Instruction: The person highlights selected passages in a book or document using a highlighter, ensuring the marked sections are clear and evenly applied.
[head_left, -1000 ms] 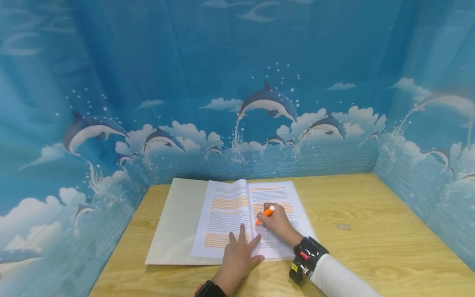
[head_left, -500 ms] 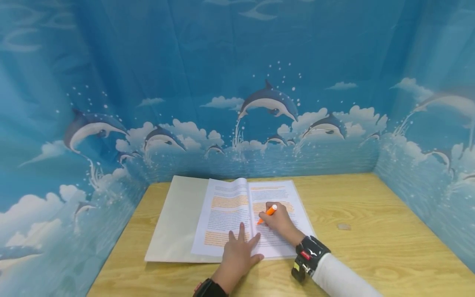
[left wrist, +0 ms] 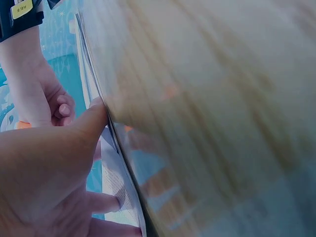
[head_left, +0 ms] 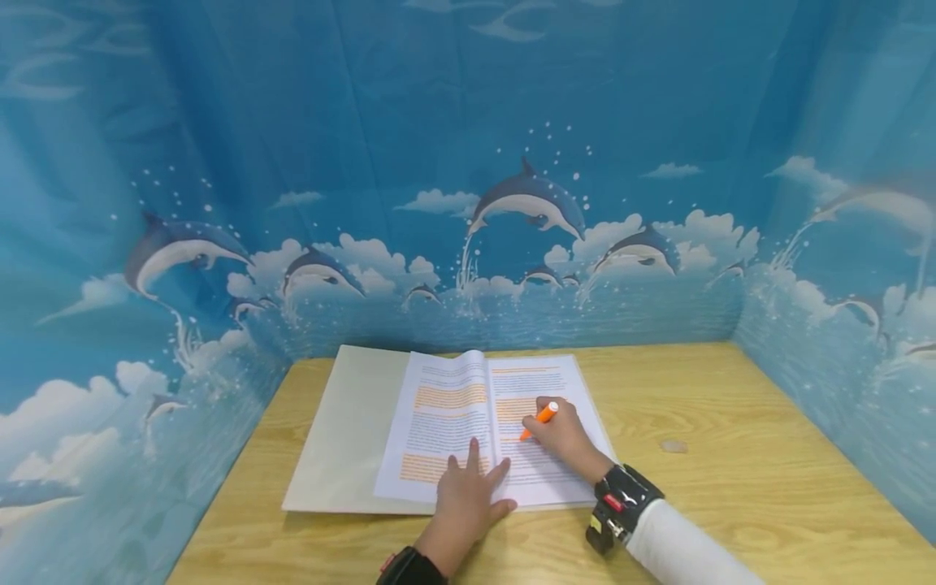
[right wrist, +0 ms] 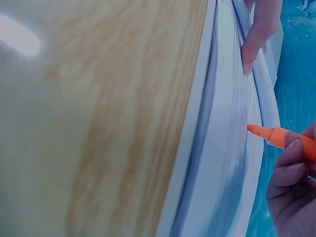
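Note:
An open booklet [head_left: 453,422] of printed pages with orange highlighted lines lies on the wooden table [head_left: 731,487]. My left hand [head_left: 468,497] presses flat on the lower pages near the fold, fingers spread. My right hand [head_left: 566,439] grips an orange highlighter [head_left: 539,419] with its tip on the right page. The right wrist view shows the highlighter [right wrist: 276,137] tip touching the page edge [right wrist: 232,148], with a left fingertip [right wrist: 254,42] beyond. The left wrist view shows my left hand [left wrist: 54,168] on the paper and the right hand [left wrist: 42,98] behind it.
Blue cloth walls printed with dolphins [head_left: 530,199] enclose the table at the back and both sides. A small pale spot [head_left: 673,446] marks the tabletop right of the booklet. Black wrist devices [head_left: 621,508] sit on both arms.
My right hand has slid the highlighter to the right along a line on the right page. The left hand has stayed pressed on the booklet.

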A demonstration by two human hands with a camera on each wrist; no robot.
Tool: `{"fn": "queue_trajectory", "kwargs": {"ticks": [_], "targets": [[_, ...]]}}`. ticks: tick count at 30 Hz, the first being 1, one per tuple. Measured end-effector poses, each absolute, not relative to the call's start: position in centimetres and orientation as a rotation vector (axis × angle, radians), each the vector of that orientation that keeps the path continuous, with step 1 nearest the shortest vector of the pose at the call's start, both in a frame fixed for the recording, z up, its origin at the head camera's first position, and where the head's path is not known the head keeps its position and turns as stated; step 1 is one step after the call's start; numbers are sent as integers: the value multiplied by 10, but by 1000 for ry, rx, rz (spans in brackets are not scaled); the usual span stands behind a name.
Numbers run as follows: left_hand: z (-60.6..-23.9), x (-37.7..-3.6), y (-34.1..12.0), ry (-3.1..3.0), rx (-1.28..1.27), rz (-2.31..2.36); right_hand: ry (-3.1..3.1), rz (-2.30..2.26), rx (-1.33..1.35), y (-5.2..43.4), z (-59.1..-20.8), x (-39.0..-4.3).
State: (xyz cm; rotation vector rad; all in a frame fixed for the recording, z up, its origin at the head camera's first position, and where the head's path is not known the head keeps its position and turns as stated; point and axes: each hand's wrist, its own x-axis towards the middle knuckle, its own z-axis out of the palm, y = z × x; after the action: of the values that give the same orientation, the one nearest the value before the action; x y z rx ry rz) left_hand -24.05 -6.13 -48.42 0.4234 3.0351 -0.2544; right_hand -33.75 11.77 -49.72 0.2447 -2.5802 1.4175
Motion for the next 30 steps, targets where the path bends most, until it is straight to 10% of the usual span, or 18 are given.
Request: {"fn": "queue_trajectory", "kwargs": {"ticks": [30], "targets": [[-488,-244,-66,2910,284,230,-2606,1416,187,154,-498,-335]]}}
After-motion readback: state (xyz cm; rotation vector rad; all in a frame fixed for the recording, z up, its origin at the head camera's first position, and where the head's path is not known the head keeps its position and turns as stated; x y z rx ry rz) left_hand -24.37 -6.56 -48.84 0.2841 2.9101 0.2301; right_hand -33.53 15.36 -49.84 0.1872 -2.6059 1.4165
